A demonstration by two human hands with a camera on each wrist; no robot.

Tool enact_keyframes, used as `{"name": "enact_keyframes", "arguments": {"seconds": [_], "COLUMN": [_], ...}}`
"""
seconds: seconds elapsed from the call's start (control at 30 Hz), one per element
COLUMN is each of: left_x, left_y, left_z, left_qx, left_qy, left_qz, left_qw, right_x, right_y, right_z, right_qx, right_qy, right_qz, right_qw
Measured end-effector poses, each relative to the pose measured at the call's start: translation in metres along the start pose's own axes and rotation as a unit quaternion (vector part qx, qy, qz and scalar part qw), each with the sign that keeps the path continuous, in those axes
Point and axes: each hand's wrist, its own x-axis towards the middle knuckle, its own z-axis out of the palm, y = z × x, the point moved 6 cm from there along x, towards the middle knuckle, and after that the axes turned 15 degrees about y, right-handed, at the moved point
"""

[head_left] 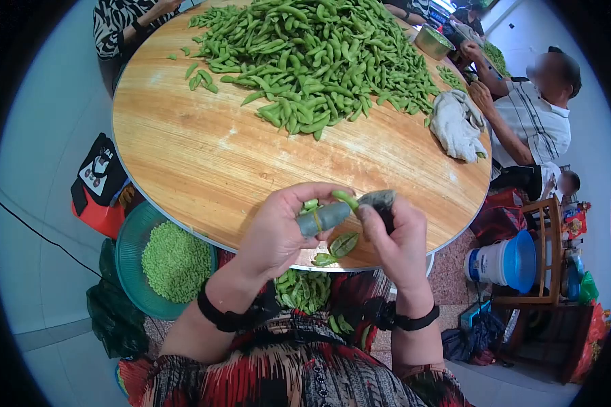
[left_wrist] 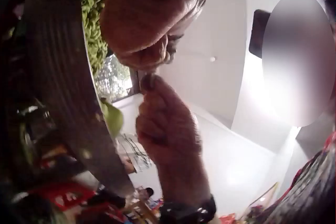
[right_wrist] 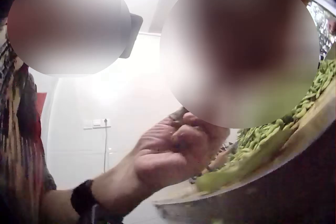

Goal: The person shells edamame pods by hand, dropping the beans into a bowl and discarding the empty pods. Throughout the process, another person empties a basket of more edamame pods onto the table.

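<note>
In the head view, my left hand (head_left: 275, 227) and right hand (head_left: 402, 237) meet over the near table edge, pinching a green soybean pod (head_left: 346, 199) between them. A grey-green finger cover (head_left: 324, 220) with a yellow band sits on a left digit; a dark cover (head_left: 380, 202) shows on the right hand. Below the fingers lie an opened pod (head_left: 343, 244) and another pod piece (head_left: 324, 259). The left wrist view has my left hand (left_wrist: 152, 19) above the right hand (left_wrist: 170, 124), fingertips close together. Blurring hides much of the right wrist view.
A big heap of soybean pods (head_left: 319, 57) covers the far part of the round wooden table (head_left: 176, 142). A grey cloth (head_left: 457, 125) lies at its right edge. Shelled beans (head_left: 176, 261) fill a green basket (head_left: 132, 254) at lower left. Several people sit around; a white bucket (head_left: 487, 264) stands right.
</note>
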Motion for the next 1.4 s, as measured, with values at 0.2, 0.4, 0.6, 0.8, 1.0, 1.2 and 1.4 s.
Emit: {"name": "enact_keyframes", "arguments": {"seconds": [0.2, 0.4, 0.6, 0.8, 1.0, 1.2, 1.4], "left_x": [-0.008, -0.014, -0.019, -0.019, -0.019, -0.015, -0.003], "left_y": [-0.01, -0.008, -0.013, -0.001, 0.024, 0.025, 0.016], "left_z": [-0.006, -0.01, -0.012, -0.002, -0.003, -0.004, -0.016], "left_qx": [-0.167, -0.039, -0.149, -0.036, 0.18, 0.118, 0.193], "left_qy": [0.071, 0.128, 0.029, 0.032, 0.013, -0.021, 0.067], "left_qz": [-0.05, 0.037, -0.037, 0.038, 0.164, 0.146, 0.146], "left_qw": [0.982, 0.99, 0.988, 0.998, 0.97, 0.982, 0.968], "right_x": [-0.032, -0.039, -0.046, -0.035, -0.037, -0.037, -0.017], "right_y": [0.003, 0.008, 0.006, 0.004, 0.019, 0.016, 0.015], "right_z": [0.018, 0.027, 0.031, 0.026, 0.023, 0.028, 0.03], "right_qx": [0.33, 0.361, 0.428, 0.237, 0.324, 0.402, 0.122], "right_qy": [-0.216, -0.216, -0.218, -0.156, -0.176, -0.209, -0.142], "right_qz": [0.296, 0.361, 0.453, 0.238, 0.359, 0.443, 0.192], "right_qw": [0.87, 0.833, 0.751, 0.929, 0.858, 0.773, 0.963]}}
